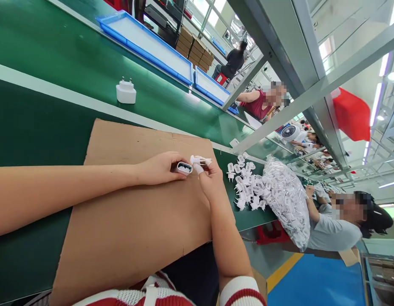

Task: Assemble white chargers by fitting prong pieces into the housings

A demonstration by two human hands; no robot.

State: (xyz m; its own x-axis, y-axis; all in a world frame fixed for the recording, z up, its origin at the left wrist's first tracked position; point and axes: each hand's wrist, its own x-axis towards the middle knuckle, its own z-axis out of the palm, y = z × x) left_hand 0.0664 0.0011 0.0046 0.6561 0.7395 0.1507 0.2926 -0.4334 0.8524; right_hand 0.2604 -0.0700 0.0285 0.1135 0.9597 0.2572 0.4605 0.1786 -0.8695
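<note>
White housing (184, 168) in the left hand (157, 169), above the far right part of the cardboard sheet (130, 221); open end exposed, dark interior visible. Plug piece (197, 160) in the right hand (211, 180), just to the right of the housing; too small to tell whether touching.

Progress, as judged: housing open, plug piece not seated in it. Apparently complete: one adapter (126, 93), pins up, beyond the cardboard on the far left of the green table (34, 136). Apparently left over: pile of loose white parts (246, 187) to the right of the cardboard, plus similar parts in the clear bag (288, 197) farther right.

Grip, left: fingers closed around the housing, opened no wider than its body. Grip, right: narrow pinch on the plug piece, with white finger covers (199, 168) on the fingertips. Cannot tell how firm in either case.

Farther out: two blue-rimmed trays (152, 46) along the far side; co-worker in a grey shirt (333, 231) seated beyond the bag.
</note>
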